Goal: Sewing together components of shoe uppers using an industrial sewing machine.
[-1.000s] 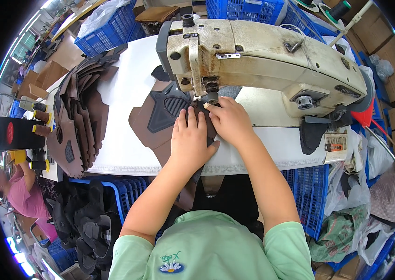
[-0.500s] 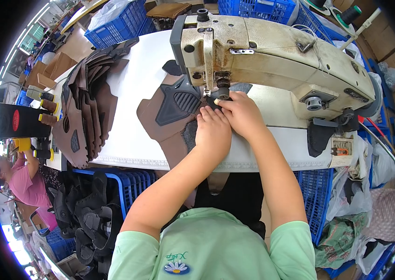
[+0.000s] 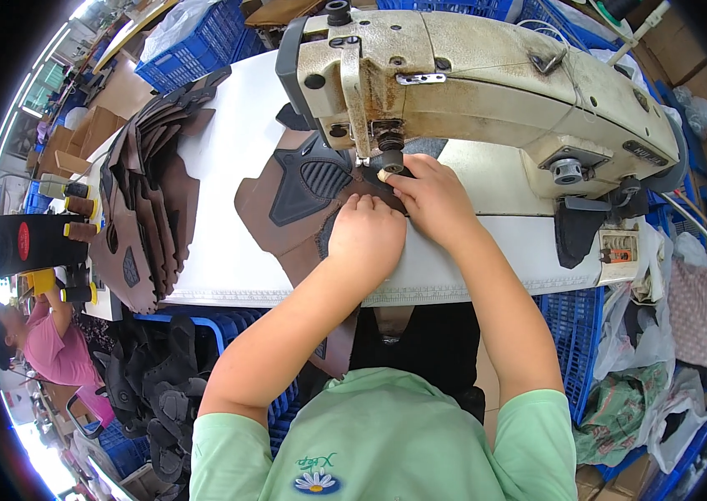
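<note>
A brown shoe-upper-like piece (image 3: 266, 204) with a ribbed black patch (image 3: 299, 182) lies under the head of a sewing machine (image 3: 487, 88). My left hand (image 3: 368, 235) rests on this piece, its fingers slightly bent and pressing down on the surface. Close to the presser foot (image 3: 363, 161), my right hand (image 3: 437, 196) lies over the dark part of the work, thumb and fingers apart. Something pale covers the tip of the right thumb. The machine head partly hides the right fingers' far ends. The near end of the piece hangs over the table edge.
A stack of brown cut pieces (image 3: 149, 200) lies left on the white table (image 3: 228, 263). Thread spools (image 3: 80, 230) stand beyond it. Blue crates (image 3: 195, 50) stand behind, and dark parts (image 3: 161, 376) fill one below left. Another person (image 3: 61, 342) sits far left.
My left hand has slid slightly left and its fingers are more bent. The right hand stays near the presser foot. The whole view has shifted a little.
</note>
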The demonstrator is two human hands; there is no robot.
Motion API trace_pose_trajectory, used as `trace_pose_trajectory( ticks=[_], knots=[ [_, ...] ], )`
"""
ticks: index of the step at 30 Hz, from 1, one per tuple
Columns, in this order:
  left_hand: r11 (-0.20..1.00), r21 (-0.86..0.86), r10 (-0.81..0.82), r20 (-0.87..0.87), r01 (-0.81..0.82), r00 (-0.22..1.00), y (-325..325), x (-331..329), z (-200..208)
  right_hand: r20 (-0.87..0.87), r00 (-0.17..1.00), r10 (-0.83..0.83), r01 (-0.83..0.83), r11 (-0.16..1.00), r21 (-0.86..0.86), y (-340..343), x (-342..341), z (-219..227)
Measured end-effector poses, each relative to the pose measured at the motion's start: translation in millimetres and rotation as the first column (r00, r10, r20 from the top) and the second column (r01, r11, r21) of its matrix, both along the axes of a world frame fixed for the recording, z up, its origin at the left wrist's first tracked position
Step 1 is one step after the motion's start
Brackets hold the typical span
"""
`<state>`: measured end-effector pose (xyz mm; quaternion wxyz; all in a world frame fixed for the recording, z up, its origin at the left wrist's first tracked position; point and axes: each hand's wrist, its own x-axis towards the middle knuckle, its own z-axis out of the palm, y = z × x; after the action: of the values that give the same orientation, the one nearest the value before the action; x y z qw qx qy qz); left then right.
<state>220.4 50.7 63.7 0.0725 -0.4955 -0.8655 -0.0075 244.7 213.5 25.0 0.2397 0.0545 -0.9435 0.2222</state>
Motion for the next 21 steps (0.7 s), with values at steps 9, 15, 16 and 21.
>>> trace_pose_trajectory(
  ticks=[9, 15, 16, 21],
  knots=[
    [0.996, 0.034, -0.076, -0.115, 0.08, 0.99, -7, -2, -11, -0.026, 1.0, -0.002, 0.002, 1.0, 0.007, -1, 3, 0],
    [0.997, 0.039, -0.055, -0.102, 0.06, 0.993, -5, 0, -12, -0.012, 1.0, -0.011, 0.011, 1.0, -0.004, -2, 3, 2],
    [0.997, 0.039, -0.055, -0.101, 0.059, 0.993, -5, -1, -11, -0.011, 1.0, -0.011, 0.011, 1.0, -0.004, -3, 3, 2],
    [0.996, 0.062, -0.061, -0.07, 0.066, 0.996, -6, -2, -8, -0.035, 0.999, -0.027, 0.027, 1.0, 0.006, -5, 5, 1]
  ],
)
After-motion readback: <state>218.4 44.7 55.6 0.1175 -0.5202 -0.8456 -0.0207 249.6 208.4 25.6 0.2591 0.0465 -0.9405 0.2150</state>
